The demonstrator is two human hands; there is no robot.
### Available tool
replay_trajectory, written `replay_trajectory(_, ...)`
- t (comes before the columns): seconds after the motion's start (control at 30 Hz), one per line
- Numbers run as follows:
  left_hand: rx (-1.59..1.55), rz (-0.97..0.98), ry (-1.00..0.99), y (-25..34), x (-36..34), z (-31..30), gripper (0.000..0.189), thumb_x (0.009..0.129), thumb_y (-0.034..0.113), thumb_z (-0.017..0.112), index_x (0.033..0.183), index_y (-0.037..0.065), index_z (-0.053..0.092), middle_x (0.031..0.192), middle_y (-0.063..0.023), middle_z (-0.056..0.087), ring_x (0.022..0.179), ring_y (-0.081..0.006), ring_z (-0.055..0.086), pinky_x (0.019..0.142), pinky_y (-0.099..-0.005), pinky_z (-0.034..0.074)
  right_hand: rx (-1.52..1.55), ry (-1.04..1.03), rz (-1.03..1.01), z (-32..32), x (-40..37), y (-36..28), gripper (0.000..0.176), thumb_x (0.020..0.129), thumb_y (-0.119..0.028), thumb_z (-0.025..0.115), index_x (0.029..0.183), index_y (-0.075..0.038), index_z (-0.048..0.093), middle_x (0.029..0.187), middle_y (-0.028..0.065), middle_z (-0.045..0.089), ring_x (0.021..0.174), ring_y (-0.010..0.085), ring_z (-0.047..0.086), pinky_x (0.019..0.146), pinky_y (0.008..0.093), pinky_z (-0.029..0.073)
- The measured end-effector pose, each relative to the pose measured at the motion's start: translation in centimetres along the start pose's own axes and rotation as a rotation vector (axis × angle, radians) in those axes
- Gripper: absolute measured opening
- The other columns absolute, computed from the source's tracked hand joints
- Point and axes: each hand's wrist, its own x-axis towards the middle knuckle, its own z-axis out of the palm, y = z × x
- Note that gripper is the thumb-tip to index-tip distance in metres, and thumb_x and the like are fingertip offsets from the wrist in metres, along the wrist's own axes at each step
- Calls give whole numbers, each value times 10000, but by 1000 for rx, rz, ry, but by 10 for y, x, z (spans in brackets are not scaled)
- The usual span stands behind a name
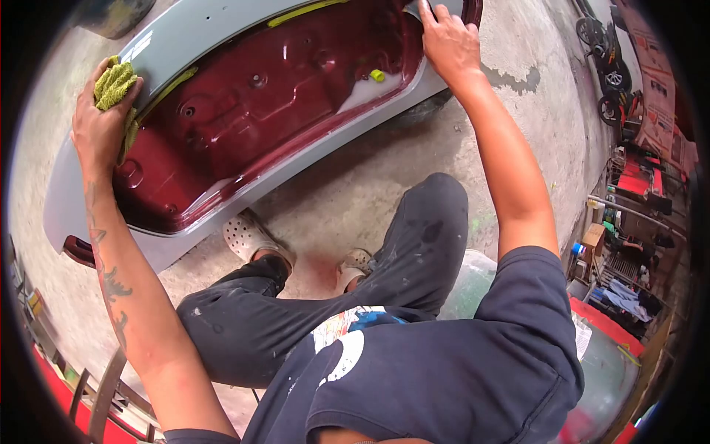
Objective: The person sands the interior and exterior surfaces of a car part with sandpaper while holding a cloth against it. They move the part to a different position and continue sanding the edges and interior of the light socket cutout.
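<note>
A car boot lid lies across the upper part of the view, its inner side dark red and its border grey. My left hand grips a yellow-green cloth at the lid's left edge, part of the cloth hanging below the palm. Over at the upper right edge, my right hand rests with its fingers apart, the index finger stretched along the rim. Yellow-green strips run along the seam between grey and red. A small yellow-green piece sits on a pale patch of the red side.
Below the lid are my legs and feet in pale clogs on a concrete floor. A dark round container stands at the top left. Toy-like motorbikes and cluttered shelves line the right side. Beside me is a translucent greenish container.
</note>
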Motion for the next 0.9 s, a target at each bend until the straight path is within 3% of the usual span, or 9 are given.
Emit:
replay_trajectory(0.1, -7, -5, -3, -1, 1, 0, 576, 865, 336, 796, 1378, 141, 621, 1297, -113, 654, 1181, -224, 634, 1015, -348, 478, -42, 63, -32, -3, 10, 2, 450, 926, -140, 490, 1358, -103, 607, 1065, 54, 643, 867, 225, 654, 766, 422, 474)
replay_trajectory(0.17, -24, 1, -12, -3, 1, 1, 580, 863, 339, 797, 1378, 141, 621, 1296, -113, 653, 1182, -225, 633, 1015, -347, 478, 32, -110, -31, 3, 2, 7, 498, 912, -133, 514, 1407, -122, 568, 1130, 75, 626, 944, 250, 632, 806, 446, 475)
replay_trajectory(0.2, -16, 10, -6, -2, 0, 0, 580, 861, 338, 799, 1378, 145, 621, 1296, -113, 653, 1183, -223, 632, 1016, -347, 477, -143, -68, -95, 25, -14, 12, 617, 873, -205, 620, 1475, -255, 494, 1040, 4, 600, 834, 201, 636, 681, 403, 506)
replay_trajectory(0.3, -4, 24, 18, -5, 0, 1, 594, 840, 388, 801, 1363, 164, 633, 1282, -111, 664, 1186, -247, 631, 1018, -364, 472, -41, -224, -87, 30, -73, 4, 635, 862, -209, 646, 1479, -244, 498, 1131, 49, 554, 940, 258, 599, 730, 450, 498)
replay_trajectory(0.37, 3, 26, 41, -5, 0, 1, 610, 820, 439, 802, 1349, 179, 645, 1268, -110, 677, 1189, -271, 631, 1019, -382, 467, -3, -288, -183, 34, -122, -8, 630, 874, -180, 595, 1490, -252, 484, 1077, 4, 569, 903, 217, 609, 743, 436, 496)
replay_trajectory(0.47, -41, 13, 30, -5, -1, 1, 605, 818, 441, 804, 1343, 185, 648, 1263, -109, 678, 1184, -276, 632, 1015, -384, 469, -40, -241, -323, 34, -130, -1, 637, 887, -173, 580, 1507, -247, 454, 1065, -7, 574, 892, 199, 613, 754, 424, 488)
replay_trajectory(0.6, 2, 59, 56, -12, 1, 7, 607, 809, 439, 814, 1337, 187, 653, 1253, -108, 681, 1177, -275, 635, 1008, -386, 474, -128, -150, -186, 28, -71, 24, 687, 891, -164, 568, 1548, -248, 388, 1111, -3, 578, 913, 205, 609, 764, 438, 475)
replay_trajectory(0.77, 3, 14, -21, -1, 2, 0, 586, 856, 353, 801, 1378, 155, 621, 1313, -119, 649, 1201, -249, 630, 1047, -361, 459, -70, -280, -174, 41, -130, 1, 699, 890, -154, 567, 1554, -254, 372, 1132, 7, 567, 914, 214, 610, 756, 467, 471)
replay_trajectory(0.9, 2, 24, 23, -4, 1, 2, 592, 837, 377, 809, 1360, 160, 634, 1288, -119, 662, 1190, -265, 634, 1027, -370, 469, -117, -178, -59, 44, -90, -3, 689, 898, -160, 559, 1555, -250, 371, 1177, 27, 562, 949, 229, 612, 749, 479, 467)
